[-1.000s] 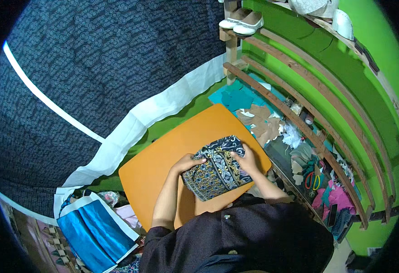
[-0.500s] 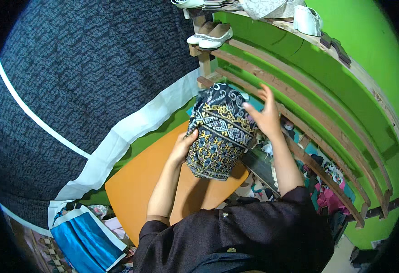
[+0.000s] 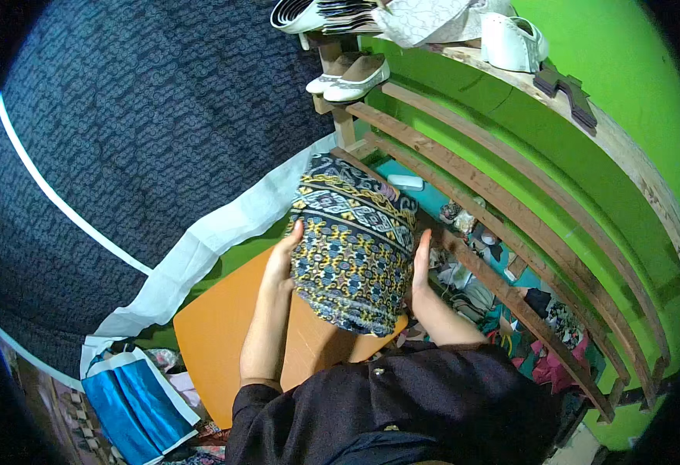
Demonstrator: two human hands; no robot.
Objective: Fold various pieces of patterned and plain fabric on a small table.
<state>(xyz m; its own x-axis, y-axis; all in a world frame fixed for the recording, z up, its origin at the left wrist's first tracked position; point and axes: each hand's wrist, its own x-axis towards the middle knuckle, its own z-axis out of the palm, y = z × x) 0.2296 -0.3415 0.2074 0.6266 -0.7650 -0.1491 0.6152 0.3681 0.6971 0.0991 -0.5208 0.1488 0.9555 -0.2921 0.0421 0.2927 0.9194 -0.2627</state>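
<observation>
Between my two hands, above an orange tabletop, is a folded patterned cloth in black, yellow, white and blue. Its upper part bears bands of larger motifs, its lower part small dense ones. My left hand grips the left edge, thumb on the front and the other fingers hidden behind. Along the right edge lies my right hand, palm side against the cloth, fingers pointing up and partly hidden.
A wooden slatted rack runs along the green wall to the right, with white shoes on it. Cloth scraps lie beneath. A dark patterned curtain hangs left. Blue fabric lies at lower left.
My right hand, spread off the cloth's upper right before, has come down against its right edge. The cloth has shifted slightly left and down, turning its front more toward me.
</observation>
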